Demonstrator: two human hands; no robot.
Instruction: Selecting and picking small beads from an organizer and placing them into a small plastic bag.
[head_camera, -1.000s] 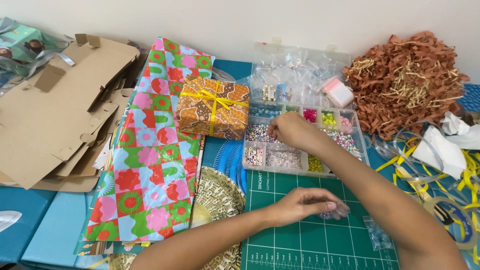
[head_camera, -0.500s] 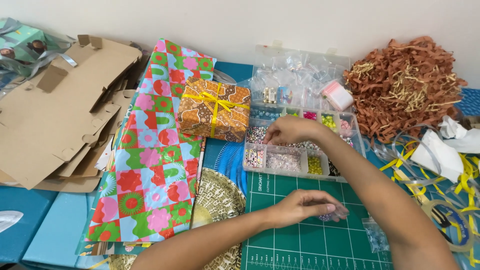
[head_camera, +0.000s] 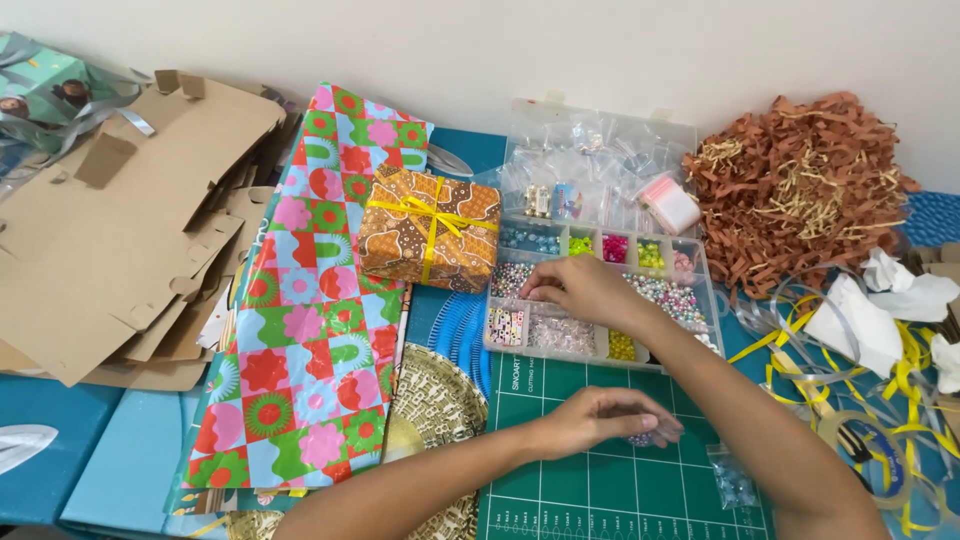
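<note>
While the left hand (head_camera: 590, 420) rests on the green cutting mat (head_camera: 620, 490), its fingers are curled shut around a small clear bag (head_camera: 655, 435) holding a few beads, of which only one end shows past the fingertips. The right hand (head_camera: 580, 290) reaches farther from the viewer, over the clear bead organiser (head_camera: 600, 300), with its fingertips pinched down into a compartment near the box's left side (whether a bead is actually gripped cannot be told). The organiser lies just beyond the mat's far edge, its compartments holding pale, green, pink and yellow beads; its open lid (head_camera: 600, 165) leans back toward the wall with small clear packets in it. A second small clear bag (head_camera: 733, 480) lies on the mat near the right forearm. Left of the organiser, touching it, stands a gift box (head_camera: 430, 230) wrapped in brown patterned paper and tied with yellow ribbon. It sits on a long sheet of checked floral wrapping paper (head_camera: 300, 340) in red, green, pink and blue. Flattened brown cardboard (head_camera: 110, 230) covers the bench at far left; a heap of brown paper shred (head_camera: 800, 190) lies at far right.
</note>
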